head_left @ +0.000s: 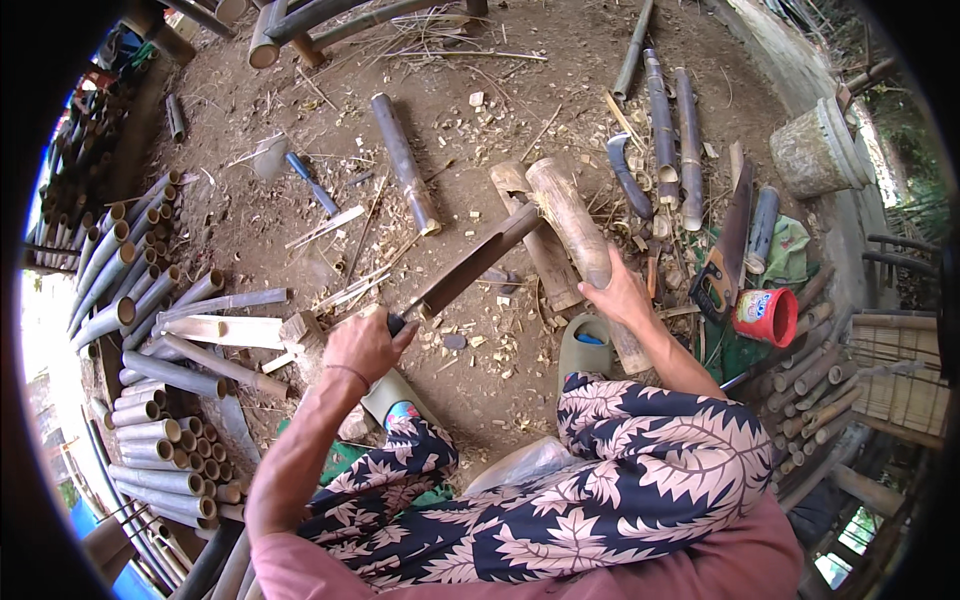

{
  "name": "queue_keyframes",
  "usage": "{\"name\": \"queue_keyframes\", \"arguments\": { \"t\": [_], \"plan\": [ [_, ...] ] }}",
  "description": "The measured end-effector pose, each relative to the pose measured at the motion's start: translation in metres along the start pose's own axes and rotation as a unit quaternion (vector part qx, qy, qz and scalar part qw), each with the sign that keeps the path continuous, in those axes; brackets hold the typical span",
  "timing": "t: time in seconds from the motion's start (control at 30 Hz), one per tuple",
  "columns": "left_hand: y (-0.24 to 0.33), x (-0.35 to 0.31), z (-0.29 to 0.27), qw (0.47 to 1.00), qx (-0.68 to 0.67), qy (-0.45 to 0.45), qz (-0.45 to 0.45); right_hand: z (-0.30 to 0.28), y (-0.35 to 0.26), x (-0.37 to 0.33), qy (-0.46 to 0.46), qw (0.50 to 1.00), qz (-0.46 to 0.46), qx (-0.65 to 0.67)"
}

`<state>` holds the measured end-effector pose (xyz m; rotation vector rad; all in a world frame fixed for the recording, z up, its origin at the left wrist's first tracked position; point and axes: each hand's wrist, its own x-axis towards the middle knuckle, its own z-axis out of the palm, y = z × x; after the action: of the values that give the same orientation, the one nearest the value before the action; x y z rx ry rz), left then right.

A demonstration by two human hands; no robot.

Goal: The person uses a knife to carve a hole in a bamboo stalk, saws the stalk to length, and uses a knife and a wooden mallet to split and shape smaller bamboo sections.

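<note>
My left hand (362, 345) is closed around the dark handle of a machete. Its long brownish blade (480, 262) slants up to the right, its far end against a thick tan bamboo piece (572, 215) near the top. My right hand (618, 293) grips that bamboo piece partway down, thumb on its near face. The piece stands tilted, its lower end by my right shoe (583, 350). Directly behind it leans a second thick bamboo section (552, 265), notched near its upper end. The blade crosses in front of this section.
Bamboo poles (160, 425) are stacked at left, and more (815, 385) at right. A curved knife (628, 178), a handsaw (728, 245), a red tub (766, 317) and a grey bucket (815, 150) lie to the right. A blue-handled tool (312, 184) and wood chips lie on the dirt.
</note>
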<state>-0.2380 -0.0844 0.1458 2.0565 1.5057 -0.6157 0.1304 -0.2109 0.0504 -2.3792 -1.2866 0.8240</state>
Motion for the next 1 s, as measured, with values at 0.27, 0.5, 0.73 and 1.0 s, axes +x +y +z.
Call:
{"name": "queue_keyframes", "arguments": {
  "t": [0.27, 0.5, 0.73, 1.0],
  "plan": [
    [0.006, 0.011, -0.036, 0.992, 0.124, -0.018, 0.018, 0.006, -0.013, 0.005, -0.027, 0.997, -0.049, -0.061],
    [-0.058, 0.012, 0.031, 0.988, -0.089, 0.102, 0.071, 0.009, 0.003, 0.008, -0.008, 0.999, -0.04, 0.002],
    [0.008, 0.069, 0.048, 0.93, -0.261, 0.257, 0.046, 0.011, -0.006, 0.006, -0.05, 0.998, -0.033, 0.034],
    [0.042, 0.178, 0.097, 0.962, -0.201, 0.176, 0.053, -0.023, 0.026, -0.056, 0.004, 0.972, -0.044, 0.229]
  ]
}}
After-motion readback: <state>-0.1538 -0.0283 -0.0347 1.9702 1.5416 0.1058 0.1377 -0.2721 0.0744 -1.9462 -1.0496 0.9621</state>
